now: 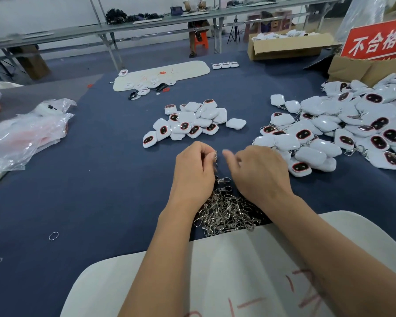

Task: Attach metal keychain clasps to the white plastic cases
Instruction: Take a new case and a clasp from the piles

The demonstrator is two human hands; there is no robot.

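My left hand (193, 170) pinches a metal keychain clasp (215, 156) that hangs from its fingertips above a heap of clasps (226, 209) on the blue table. My right hand (258, 172) hovers just right of it with fingers loosely curled, index finger extended toward the clasp; it looks blurred and I see nothing in it. A small pile of white plastic cases (190, 122) with dark oval windows lies beyond my hands. A larger pile of cases (343, 131), several with clasps attached, spreads on the right.
A white board (215, 271) with red writing lies under my forearms. Crumpled plastic bags (25, 131) sit at the left. A loose ring (53, 236) lies on the cloth. Cardboard boxes (286, 46) and a red sign (375, 42) stand far right; another board (183, 69) with parts lies farther back.
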